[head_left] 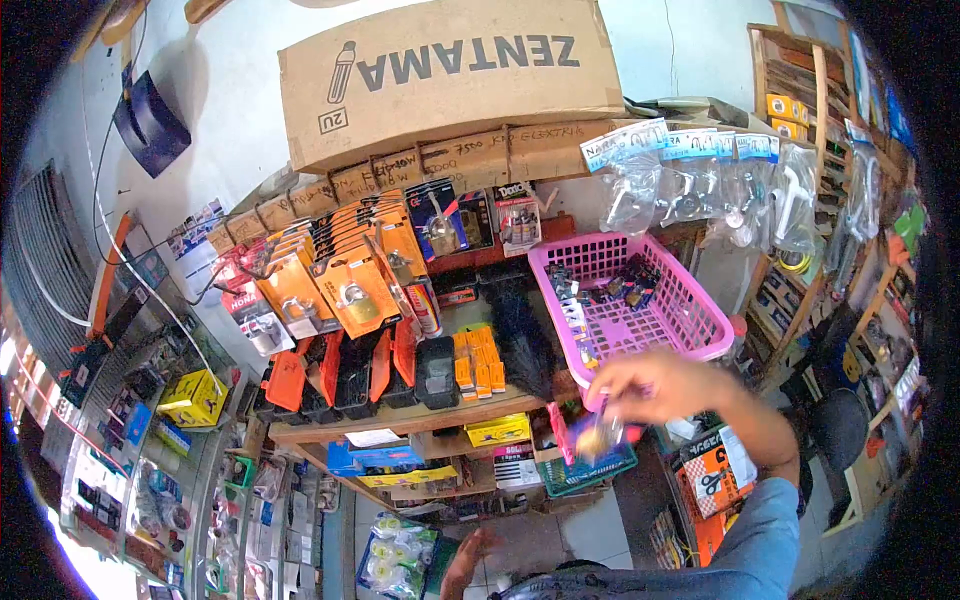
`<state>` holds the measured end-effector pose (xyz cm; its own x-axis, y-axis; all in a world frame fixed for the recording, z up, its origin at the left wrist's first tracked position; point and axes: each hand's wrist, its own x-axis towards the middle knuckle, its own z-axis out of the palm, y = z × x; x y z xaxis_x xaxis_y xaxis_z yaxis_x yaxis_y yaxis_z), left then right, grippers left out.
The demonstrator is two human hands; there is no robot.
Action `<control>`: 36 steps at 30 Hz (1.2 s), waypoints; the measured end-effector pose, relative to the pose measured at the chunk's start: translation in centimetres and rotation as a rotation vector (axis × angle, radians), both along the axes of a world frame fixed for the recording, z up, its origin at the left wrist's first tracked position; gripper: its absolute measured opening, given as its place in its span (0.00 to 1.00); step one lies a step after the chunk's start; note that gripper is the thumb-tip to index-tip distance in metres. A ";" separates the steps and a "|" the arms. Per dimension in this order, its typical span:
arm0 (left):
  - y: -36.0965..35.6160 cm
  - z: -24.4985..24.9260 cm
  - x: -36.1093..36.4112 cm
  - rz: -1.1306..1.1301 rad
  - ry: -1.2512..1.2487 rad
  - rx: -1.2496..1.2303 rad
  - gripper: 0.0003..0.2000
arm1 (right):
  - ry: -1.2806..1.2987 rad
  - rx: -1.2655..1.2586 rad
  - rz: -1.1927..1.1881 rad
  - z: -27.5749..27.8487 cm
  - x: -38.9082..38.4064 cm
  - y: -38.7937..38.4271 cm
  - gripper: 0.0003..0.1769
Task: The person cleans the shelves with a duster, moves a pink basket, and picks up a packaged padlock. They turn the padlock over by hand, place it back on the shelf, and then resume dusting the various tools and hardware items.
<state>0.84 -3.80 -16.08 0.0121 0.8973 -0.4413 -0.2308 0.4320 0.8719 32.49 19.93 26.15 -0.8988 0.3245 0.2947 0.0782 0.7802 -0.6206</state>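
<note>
My right hand (650,388) is raised at the near edge of the pink basket (700,300), its fingers closed around a small, blurred packaged item (605,438) that hangs below them. Several small dark packets (635,280) lie inside the basket. Under the held item is a green tray (590,475). Low in the view, near the floor, my left hand (468,552) hangs beside a container of clear-wrapped goods (395,555); its fingers are smeared and partly hard to make out.
Orange padlock cards (350,285) hang over black and red bins (335,370) at the left of the shelf. A large cardboard box (450,85) stands above. Bagged fittings (740,190) hang at the right. A glass display shelf (150,480) lines the left side.
</note>
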 end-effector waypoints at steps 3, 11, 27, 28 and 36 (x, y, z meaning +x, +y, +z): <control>3.7 9.4 3.8 -0.107 -0.212 0.135 0.37 | -0.371 -0.395 0.316 -7.6 -3.9 -3.3 0.20; 2.4 10.8 6.5 -0.347 -0.475 0.069 0.54 | -0.580 -0.427 0.259 -19.5 -10.1 -10.6 0.19; 0.1 6.5 5.0 0.150 -1.128 -0.140 0.36 | 0.111 0.245 -0.764 -16.9 -10.4 -3.6 0.32; 0.0 6.7 4.8 0.151 -1.128 -0.135 0.36 | 0.111 0.199 -0.822 -17.5 -10.5 -3.1 0.32; -1.6 5.4 3.3 0.283 -0.972 -0.101 0.33 | -0.175 0.298 -0.966 -18.8 -11.5 -2.4 0.31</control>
<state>4.16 -5.37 -10.66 0.1989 0.8818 -0.4277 -0.9253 0.3127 0.2144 21.00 17.55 7.37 -0.3301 0.8677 0.3717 0.8256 0.4563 -0.3319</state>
